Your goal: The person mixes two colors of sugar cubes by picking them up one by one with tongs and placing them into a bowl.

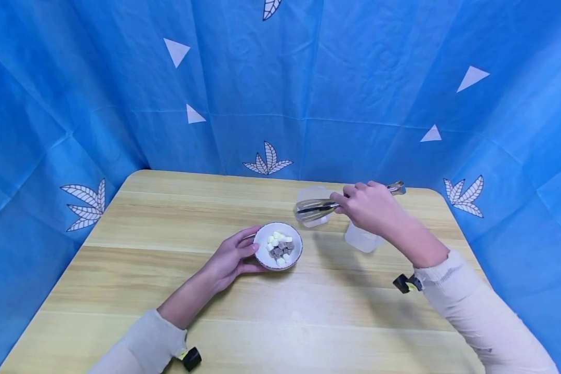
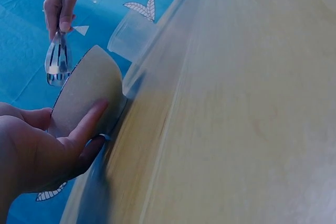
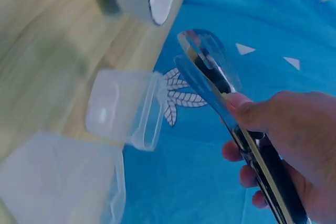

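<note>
Near the middle of the table, a white bowl with a dark rim (image 1: 297, 250) contains white cube-like pieces (image 1: 275, 240) and grey-brown flower-like pieces (image 1: 278, 252). My left hand (image 1: 234, 257) holds its left side, thumb at the rim and fingers along the outer wall. Metal tongs (image 1: 317, 209) are gripped at mid-length in my right hand (image 1: 366, 205). Their slotted heads hang to the right of and beyond the bowl, overlapping a clear plastic container (image 1: 315, 192) in the head view. In the right wrist view, the tong heads (image 3: 202, 59) stand slightly apart with nothing visible between them.
A second translucent container (image 1: 362, 239) stands nearer, below my right hand. The wooden table (image 1: 168, 218) ends at the back against a blue curtain (image 1: 262, 67) with leaf and triangle prints. Dark wrist devices (image 1: 406, 283) sit at both cuffs.
</note>
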`<state>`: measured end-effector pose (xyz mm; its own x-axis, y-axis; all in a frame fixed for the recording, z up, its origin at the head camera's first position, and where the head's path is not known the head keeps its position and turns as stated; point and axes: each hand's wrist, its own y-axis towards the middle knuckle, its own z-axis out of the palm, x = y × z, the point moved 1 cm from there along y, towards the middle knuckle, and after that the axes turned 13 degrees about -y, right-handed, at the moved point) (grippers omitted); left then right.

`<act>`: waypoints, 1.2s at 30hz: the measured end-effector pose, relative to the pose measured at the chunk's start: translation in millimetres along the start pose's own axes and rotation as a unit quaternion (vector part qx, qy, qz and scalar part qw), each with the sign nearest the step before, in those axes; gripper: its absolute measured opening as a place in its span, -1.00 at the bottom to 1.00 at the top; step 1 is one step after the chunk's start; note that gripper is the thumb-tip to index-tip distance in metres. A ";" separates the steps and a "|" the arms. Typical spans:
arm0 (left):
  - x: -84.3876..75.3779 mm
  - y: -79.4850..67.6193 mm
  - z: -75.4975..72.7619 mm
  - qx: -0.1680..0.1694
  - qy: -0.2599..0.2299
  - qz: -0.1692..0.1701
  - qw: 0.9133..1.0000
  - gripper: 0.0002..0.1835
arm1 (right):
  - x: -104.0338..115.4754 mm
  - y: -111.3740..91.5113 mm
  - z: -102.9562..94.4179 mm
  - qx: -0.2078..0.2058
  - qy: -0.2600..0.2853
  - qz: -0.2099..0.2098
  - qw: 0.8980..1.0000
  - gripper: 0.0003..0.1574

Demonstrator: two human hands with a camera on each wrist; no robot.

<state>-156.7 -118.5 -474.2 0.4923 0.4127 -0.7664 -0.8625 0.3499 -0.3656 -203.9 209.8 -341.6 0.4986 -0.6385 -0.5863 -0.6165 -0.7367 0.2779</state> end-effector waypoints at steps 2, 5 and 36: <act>-0.4 -0.2 -0.1 0.000 0.000 0.000 1.000 -0.35 | -5.2 1.4 -0.2 0.013 -0.007 -0.003 1.000 -0.75; -0.7 -0.3 -0.2 0.000 0.001 -0.001 1.000 -0.35 | -12.8 3.3 -0.6 0.041 -0.004 -0.007 0.999 -0.75; -2.2 0.0 1.2 -0.015 0.004 -0.007 1.000 -0.37 | -11.6 101.7 -0.7 0.362 -0.029 0.020 0.931 -0.78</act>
<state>-157.6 -118.4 -471.9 0.5044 0.4012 -0.7646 -0.8583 0.3301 -0.3930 -272.0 142.1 -306.0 0.4459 -0.6337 -0.6322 -0.8936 -0.3558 -0.2736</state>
